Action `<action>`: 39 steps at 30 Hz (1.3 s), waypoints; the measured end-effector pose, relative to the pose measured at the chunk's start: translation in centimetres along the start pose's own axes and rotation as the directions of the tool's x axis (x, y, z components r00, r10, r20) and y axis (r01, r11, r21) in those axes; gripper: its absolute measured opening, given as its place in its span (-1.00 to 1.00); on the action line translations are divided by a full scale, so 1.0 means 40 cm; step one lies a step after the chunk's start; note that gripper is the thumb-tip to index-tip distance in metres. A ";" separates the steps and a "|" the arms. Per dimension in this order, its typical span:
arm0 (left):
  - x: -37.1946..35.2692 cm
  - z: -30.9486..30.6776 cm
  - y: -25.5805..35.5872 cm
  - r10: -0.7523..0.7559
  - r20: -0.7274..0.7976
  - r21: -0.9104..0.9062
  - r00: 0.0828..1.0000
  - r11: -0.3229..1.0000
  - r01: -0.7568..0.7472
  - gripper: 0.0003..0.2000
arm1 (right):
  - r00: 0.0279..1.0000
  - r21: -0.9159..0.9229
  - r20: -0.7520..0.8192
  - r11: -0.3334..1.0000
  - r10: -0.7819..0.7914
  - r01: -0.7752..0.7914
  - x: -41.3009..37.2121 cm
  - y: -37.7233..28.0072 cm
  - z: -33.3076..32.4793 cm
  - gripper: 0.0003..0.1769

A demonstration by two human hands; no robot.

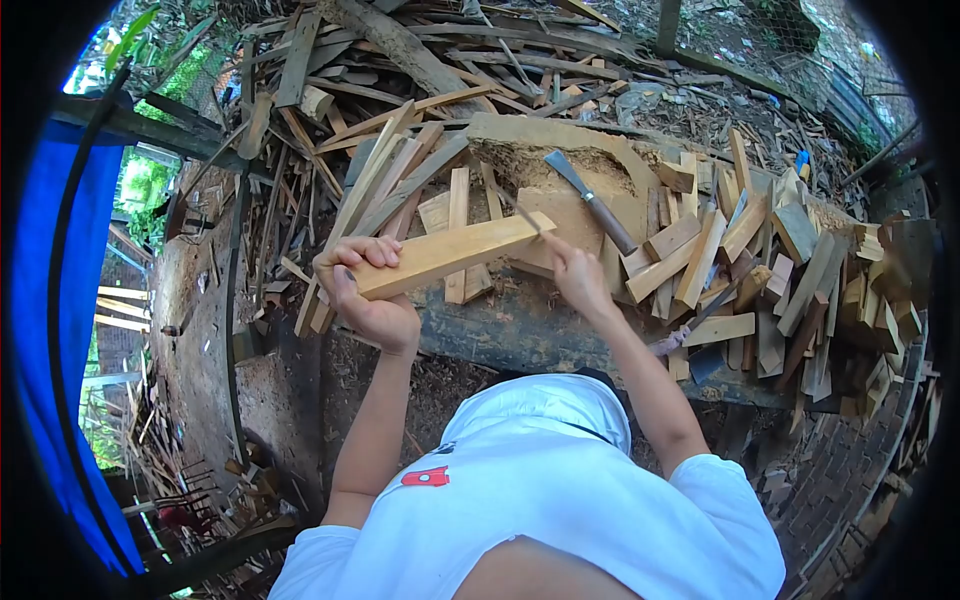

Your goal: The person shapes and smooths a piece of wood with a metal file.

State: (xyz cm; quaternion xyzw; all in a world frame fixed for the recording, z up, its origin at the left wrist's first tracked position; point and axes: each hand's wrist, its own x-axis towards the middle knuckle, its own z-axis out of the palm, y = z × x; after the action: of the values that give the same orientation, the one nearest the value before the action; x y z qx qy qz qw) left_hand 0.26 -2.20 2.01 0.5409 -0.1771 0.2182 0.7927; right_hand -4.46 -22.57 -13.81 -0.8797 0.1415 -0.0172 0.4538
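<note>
My left hand point(368, 292) is closed round the near end of a long squared wooden block point(450, 255), thumb beneath and fingers over the top. The block is held up over the bench, slanting up to the right. My right hand point(582, 280) is closed at its far end on a tool with a thin dark blade point(528, 214). That blade crosses the block's end; the handle is hidden in my fingers. Just beyond my right hand, a chisel point(607, 220) with a bluish flat blade and brown handle lies against a hollowed wood chunk point(560, 140).
Cut wood pieces point(705, 255) crowd the right of the dark workbench point(490, 330). Long strips point(375, 185) lean at the left. A scrap heap point(420, 60) fills the far side. A blue tarp point(65, 330) hangs at the left edge.
</note>
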 end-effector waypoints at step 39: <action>-0.010 -0.011 -0.031 0.243 -0.146 0.683 0.959 0.726 -0.080 -0.72 | 0.995 0.226 -0.058 0.970 -0.084 0.095 -0.008 -0.117 0.031 -0.46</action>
State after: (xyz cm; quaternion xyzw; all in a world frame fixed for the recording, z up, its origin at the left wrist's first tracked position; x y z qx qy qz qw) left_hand 0.59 -2.23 0.68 0.7435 -0.0423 0.3958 0.5374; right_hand -3.49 -18.92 -10.75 -0.8265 0.1097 -0.0750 0.5470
